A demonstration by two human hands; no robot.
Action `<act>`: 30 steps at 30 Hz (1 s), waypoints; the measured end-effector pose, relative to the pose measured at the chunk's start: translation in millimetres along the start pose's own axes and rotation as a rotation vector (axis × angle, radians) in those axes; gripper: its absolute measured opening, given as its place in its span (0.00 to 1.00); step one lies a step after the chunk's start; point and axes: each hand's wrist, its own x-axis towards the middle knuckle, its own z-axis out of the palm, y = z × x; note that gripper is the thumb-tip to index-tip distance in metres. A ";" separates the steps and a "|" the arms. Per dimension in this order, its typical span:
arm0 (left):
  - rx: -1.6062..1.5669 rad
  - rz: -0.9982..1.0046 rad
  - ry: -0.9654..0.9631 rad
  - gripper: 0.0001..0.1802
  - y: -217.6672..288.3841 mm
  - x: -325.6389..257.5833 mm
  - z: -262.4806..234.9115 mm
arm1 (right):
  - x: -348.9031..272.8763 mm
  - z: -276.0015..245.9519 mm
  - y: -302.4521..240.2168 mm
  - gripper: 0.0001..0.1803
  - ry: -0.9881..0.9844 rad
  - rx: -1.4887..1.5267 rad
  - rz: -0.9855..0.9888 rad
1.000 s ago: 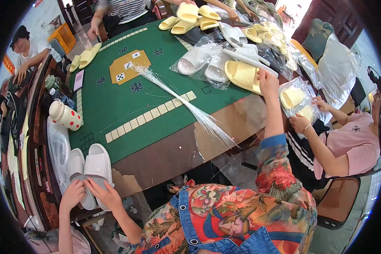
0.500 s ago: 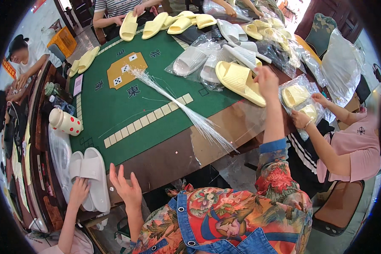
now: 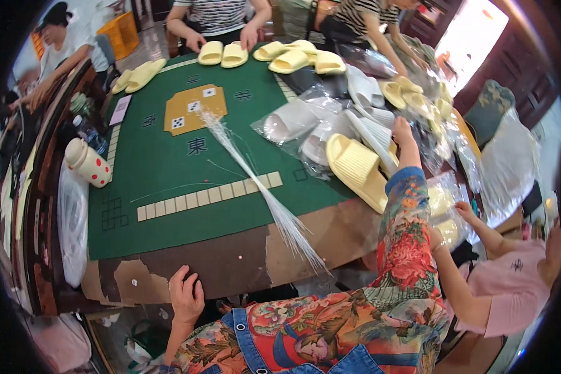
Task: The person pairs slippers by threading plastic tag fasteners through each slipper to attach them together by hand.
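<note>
A white cup with red dots [image 3: 87, 163] is seen lying on its side at the far left of the green table mat [image 3: 168, 206], well apart from both hands. The left hand [image 3: 186, 294] is laid flat on the worn brown table edge [image 3: 230, 268], fingers loosely spread and nothing gripped. Just to the right of that hand, a bundle of thin clear plastic strands [image 3: 262, 193] is stretched across the mat and over the table edge. Further right, the right hand [image 3: 404, 134] is reached out on a floral-sleeved arm; its fingers are closed around a white slipper [image 3: 371, 134] among bagged white slippers. A pale yellow slipper [image 3: 355, 169] is lying sole-up just below and left of that grip, touching the pile.
</note>
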 end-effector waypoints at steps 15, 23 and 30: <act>-0.126 -0.120 0.010 0.09 10.9 21.2 -1.4 | -117.5 -47.1 -70.3 0.20 -0.105 0.157 -0.322; -0.294 0.157 0.072 0.11 44.6 75.0 -69.7 | -98.3 -51.5 -127.1 0.10 0.377 -0.011 -0.291; -1.784 0.489 0.053 0.09 118.7 100.9 -170.7 | -278.5 -57.1 -357.4 0.08 0.306 0.094 -0.728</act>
